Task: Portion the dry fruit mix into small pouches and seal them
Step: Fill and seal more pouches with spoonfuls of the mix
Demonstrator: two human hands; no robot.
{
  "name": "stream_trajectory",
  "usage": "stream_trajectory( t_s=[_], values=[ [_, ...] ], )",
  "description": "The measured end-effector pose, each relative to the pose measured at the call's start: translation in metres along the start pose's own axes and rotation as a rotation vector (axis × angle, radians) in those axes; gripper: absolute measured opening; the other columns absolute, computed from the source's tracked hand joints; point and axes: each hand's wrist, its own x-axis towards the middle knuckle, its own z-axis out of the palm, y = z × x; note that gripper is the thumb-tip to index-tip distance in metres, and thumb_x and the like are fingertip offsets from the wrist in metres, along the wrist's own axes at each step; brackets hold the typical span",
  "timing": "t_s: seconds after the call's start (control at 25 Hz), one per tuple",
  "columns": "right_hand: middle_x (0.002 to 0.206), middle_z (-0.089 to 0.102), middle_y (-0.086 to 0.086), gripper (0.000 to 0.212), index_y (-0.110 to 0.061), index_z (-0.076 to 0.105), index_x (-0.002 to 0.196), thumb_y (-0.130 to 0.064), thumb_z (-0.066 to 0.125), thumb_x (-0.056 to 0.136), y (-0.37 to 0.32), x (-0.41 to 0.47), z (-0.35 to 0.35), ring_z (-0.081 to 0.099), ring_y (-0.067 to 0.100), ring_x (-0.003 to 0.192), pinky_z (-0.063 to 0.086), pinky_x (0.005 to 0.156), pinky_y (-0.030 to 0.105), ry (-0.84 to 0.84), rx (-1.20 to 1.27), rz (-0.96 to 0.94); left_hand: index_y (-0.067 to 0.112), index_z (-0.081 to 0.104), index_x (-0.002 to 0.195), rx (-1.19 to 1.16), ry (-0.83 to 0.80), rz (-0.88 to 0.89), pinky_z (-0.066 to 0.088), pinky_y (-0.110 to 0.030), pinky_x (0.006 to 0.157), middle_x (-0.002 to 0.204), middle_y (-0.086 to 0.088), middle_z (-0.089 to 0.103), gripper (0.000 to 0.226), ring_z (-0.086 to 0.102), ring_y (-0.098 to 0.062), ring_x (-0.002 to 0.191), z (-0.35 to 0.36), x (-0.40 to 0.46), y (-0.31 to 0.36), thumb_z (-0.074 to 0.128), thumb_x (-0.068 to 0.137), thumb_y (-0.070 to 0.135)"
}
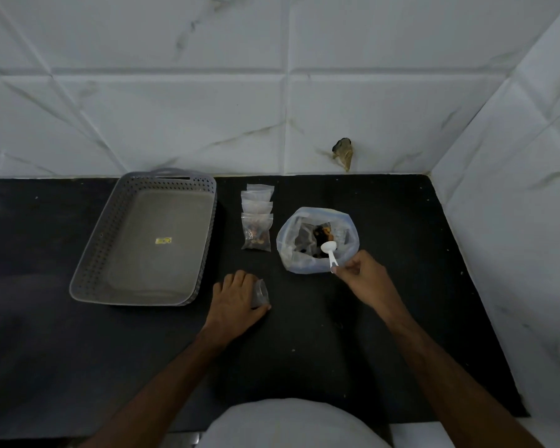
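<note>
A large clear bag of dry fruit mix (317, 240) stands open on the black counter (385, 318). My right hand (362, 274) pinches the handle of a white plastic spoon (329, 250), whose bowl sits inside the bag's mouth. My left hand (238, 299) holds a small clear pouch (260, 294) upright on the counter, left of the bag and nearer to me. A row of small clear pouches (257, 218) lies behind it; the nearest one holds fruit mix, and what the others hold is hard to tell.
A grey perforated plastic tray (204, 221) with nothing inside but a yellow sticker sits at the left of the counter. White marble-pattern tiled walls close off the back and the right side. The counter's front edge lies near my body.
</note>
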Motion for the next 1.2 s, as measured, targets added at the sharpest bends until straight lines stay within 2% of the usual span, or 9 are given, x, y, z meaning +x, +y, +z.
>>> stream_trajectory(
  t_s=[0.16, 0.32, 0.4, 0.48, 0.6, 0.8, 0.92, 1.04, 1.2],
  values=[
    [0.091, 0.075, 0.002, 0.029, -0.019, 0.055, 0.104, -0.034, 0.075, 0.09, -0.009, 0.01, 0.004, 0.074, 0.013, 0.075, 0.059, 0.066, 0.03, -0.06, 0.182, 0.117, 0.028, 0.036, 0.147, 0.038, -0.069, -0.026, 0.035, -0.042, 0.106, 0.143, 0.002, 0.038, 0.083, 0.039, -0.02, 0.13, -0.002, 0.008, 0.001, 0.06, 0.081, 0.073],
    [0.09, 0.076, 0.005, 0.025, -0.019, 0.054, 0.105, -0.018, 0.074, 0.091, -0.012, 0.016, 0.003, 0.075, 0.017, 0.079, 0.062, 0.075, 0.036, -0.063, 0.263, 0.124, 0.025, 0.023, 0.158, -0.008, -0.09, -0.016, 0.03, -0.044, 0.113, 0.151, -0.001, 0.029, 0.099, 0.032, -0.022, 0.138, -0.018, 0.015, 0.012, 0.058, 0.081, 0.077],
    [0.094, 0.071, 0.0, 0.026, -0.021, 0.054, 0.108, -0.018, 0.073, 0.091, -0.012, 0.019, -0.006, 0.071, 0.014, 0.082, 0.06, 0.074, 0.032, -0.038, 0.143, 0.043, 0.023, 0.027, 0.157, -0.165, 0.031, 0.065, 0.03, -0.041, 0.114, 0.153, -0.002, 0.031, 0.087, 0.032, -0.021, 0.139, -0.034, 0.024, 0.025, 0.058, 0.089, 0.067],
    [0.097, 0.066, -0.006, 0.027, -0.026, 0.056, 0.116, -0.022, 0.07, 0.093, -0.01, 0.026, -0.019, 0.066, 0.009, 0.084, 0.058, 0.075, 0.031, 0.038, -0.127, -0.094, 0.018, 0.032, 0.155, -0.353, 0.122, 0.137, 0.03, -0.035, 0.114, 0.153, -0.005, 0.035, 0.078, 0.033, -0.02, 0.141, -0.051, 0.043, 0.039, 0.064, 0.093, 0.052],
    [0.095, 0.066, -0.005, 0.019, -0.025, 0.065, 0.115, -0.023, 0.064, 0.096, -0.01, 0.041, -0.033, 0.064, 0.01, 0.086, 0.056, 0.08, 0.032, 0.138, -0.386, -0.269, 0.008, 0.032, 0.154, -0.51, 0.082, 0.115, 0.03, -0.032, 0.114, 0.153, -0.011, 0.04, 0.076, 0.035, -0.023, 0.142, -0.065, 0.081, 0.06, 0.069, 0.094, 0.037],
    [0.104, 0.064, 0.0, 0.023, -0.021, 0.07, 0.116, -0.016, 0.06, 0.096, -0.016, 0.062, -0.033, 0.061, 0.015, 0.095, 0.056, 0.081, 0.035, 0.231, -0.548, -0.48, 0.008, 0.029, 0.156, -0.459, -0.004, 0.071, 0.039, -0.038, 0.114, 0.154, -0.013, 0.038, 0.08, 0.041, -0.026, 0.14, -0.067, 0.135, 0.084, 0.072, 0.091, 0.027],
    [0.11, 0.062, 0.002, 0.024, -0.018, 0.068, 0.118, -0.017, 0.062, 0.096, -0.012, 0.068, -0.031, 0.062, 0.016, 0.098, 0.055, 0.084, 0.035, 0.201, -0.456, -0.427, 0.01, 0.038, 0.15, -0.429, -0.1, 0.09, 0.05, -0.035, 0.103, 0.146, -0.014, 0.048, 0.069, 0.054, -0.027, 0.131, -0.066, 0.155, 0.087, 0.072, 0.091, 0.023],
    [0.108, 0.06, 0.003, 0.019, -0.017, 0.069, 0.114, -0.02, 0.06, 0.098, -0.008, 0.071, -0.034, 0.06, 0.014, 0.093, 0.051, 0.081, 0.029, 0.165, -0.413, -0.375, 0.008, 0.05, 0.133, -0.398, -0.158, 0.127, 0.051, -0.027, 0.086, 0.129, -0.013, 0.061, 0.047, 0.064, -0.023, 0.114, -0.06, 0.156, 0.092, 0.07, 0.094, 0.024],
    [0.104, 0.057, 0.001, 0.015, -0.016, 0.069, 0.109, -0.016, 0.062, 0.096, -0.007, 0.067, -0.034, 0.055, 0.01, 0.087, 0.045, 0.076, 0.025, 0.168, -0.416, -0.415, 0.012, 0.048, 0.132, -0.648, -0.339, -0.131, 0.062, -0.033, 0.063, 0.118, -0.008, 0.059, 0.041, 0.066, -0.02, 0.095, -0.054, 0.134, 0.099, 0.06, 0.1, 0.035]
  ],
)
